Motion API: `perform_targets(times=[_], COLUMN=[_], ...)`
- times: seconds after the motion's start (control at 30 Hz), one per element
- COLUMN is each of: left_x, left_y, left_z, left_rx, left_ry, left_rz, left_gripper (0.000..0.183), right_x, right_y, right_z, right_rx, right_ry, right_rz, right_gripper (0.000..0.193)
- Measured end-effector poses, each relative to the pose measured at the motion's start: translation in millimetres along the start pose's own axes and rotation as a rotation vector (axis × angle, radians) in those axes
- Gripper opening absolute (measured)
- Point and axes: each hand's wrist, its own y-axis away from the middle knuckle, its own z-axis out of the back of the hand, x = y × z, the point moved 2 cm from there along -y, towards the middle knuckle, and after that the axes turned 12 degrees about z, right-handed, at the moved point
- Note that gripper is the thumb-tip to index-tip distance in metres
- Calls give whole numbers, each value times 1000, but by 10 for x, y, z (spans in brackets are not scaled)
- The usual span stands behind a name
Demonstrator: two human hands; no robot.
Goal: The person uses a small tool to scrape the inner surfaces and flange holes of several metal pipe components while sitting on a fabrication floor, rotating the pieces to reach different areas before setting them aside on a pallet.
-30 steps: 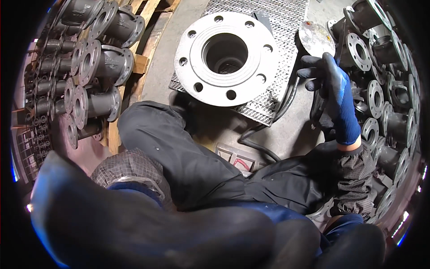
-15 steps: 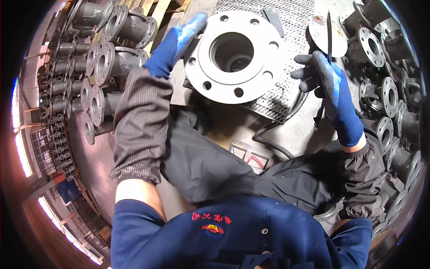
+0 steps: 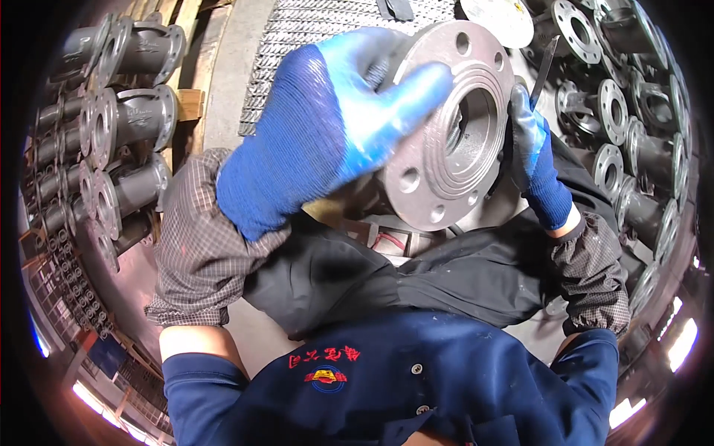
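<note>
Since the earlier frame, the flanged pipe (image 3: 433, 145) has tipped from upright and come nearer, while the left hand (image 3: 335, 111) has swung across it. On my feed it sits centre, between the patterned mat (image 3: 286, 52) and the wearer's trousers (image 3: 320, 267). I see the left hand gripping its rim, thumb over the face; the right hand (image 3: 529, 141) grips a thin dark bar (image 3: 545, 70) at the right rim. I judge the tipping well under way; what remains I can't tell. Its bored face points up and right, the long axis sloping down leftward behind the left hand.
</note>
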Motion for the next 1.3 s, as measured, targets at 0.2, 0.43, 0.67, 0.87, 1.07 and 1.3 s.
perform_targets(times=[0.2,0.43,0.67,0.87,1.07,1.3], left_x=[-7,88,140,194,158,214], left_y=[67,-46,-141,-82,-81,-72], left_z=[-189,-240,-203,-110,-89,-73], left_rx=[18,28,-63,-148,-99,-155], left_ry=[-102,153,167,190,194,226], left_rz=[2,39,-52,-17,138,76], left_gripper=[40,42,38,33,42,34], right_x=[92,92,30,-111,-838,-769], right_y=[-6,-106,-311,-396,-591,-726], right_z=[-45,-144,426,504,815,736], right_rx=[7,25,121,-51,-7,4], right_ry=[-80,-301,-101,18,475,732], right_rz=[-177,-181,-84,-349,-162,-173], right_gripper=[45,43,31,39,27,31])
